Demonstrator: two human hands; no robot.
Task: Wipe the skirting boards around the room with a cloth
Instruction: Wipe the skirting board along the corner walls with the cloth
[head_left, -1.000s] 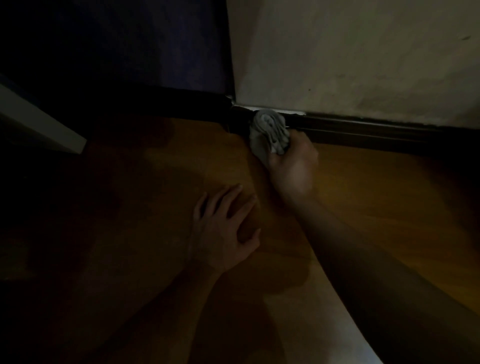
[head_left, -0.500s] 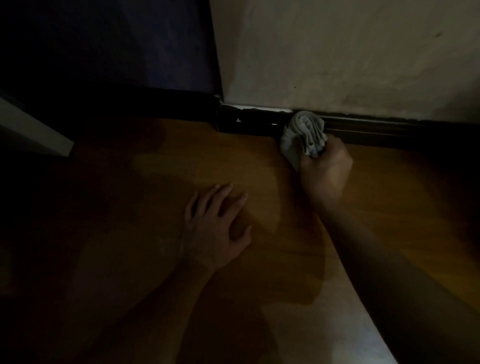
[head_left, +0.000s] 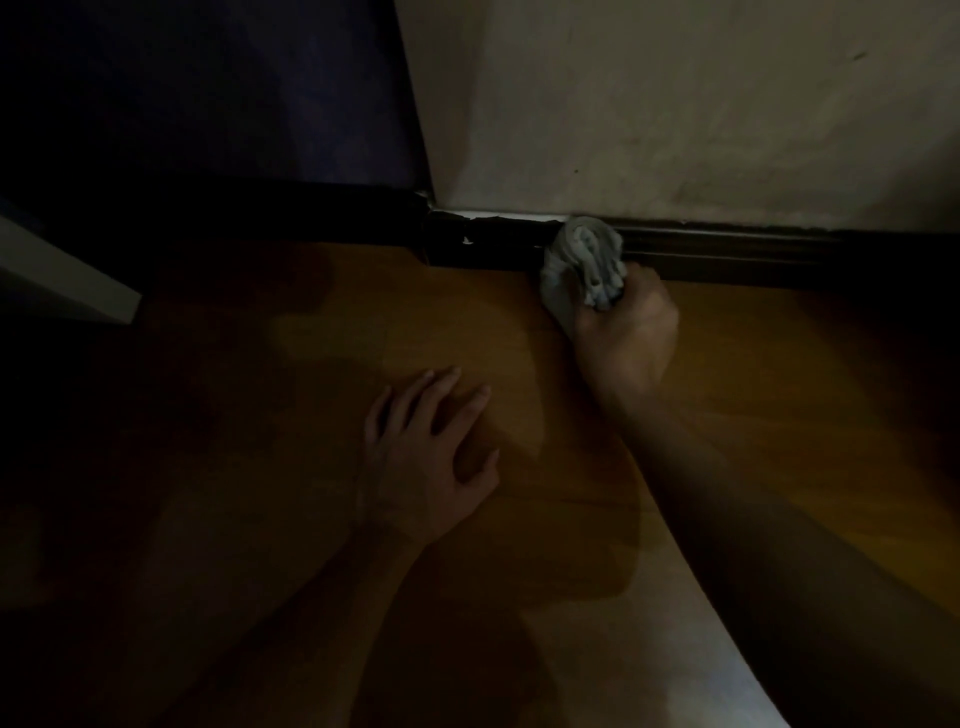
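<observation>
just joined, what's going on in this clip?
A person is crouched over a wooden floor, wiping the dark skirting board at the foot of a pale wall. The right hand grips a bunched grey cloth and presses it against the board, a little to the right of the wall corner. The left hand lies flat on the floor with fingers spread, apparently as support. The scene is very dim, so dirt on the board cannot be judged.

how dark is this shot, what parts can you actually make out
Head view: very dim, left side nearly black. Best lit are the wall and the floor on the right. The right hand gripping the cloth against the skirting board is readable; the left hand sits in shadow; forearms go nearly black.
</observation>
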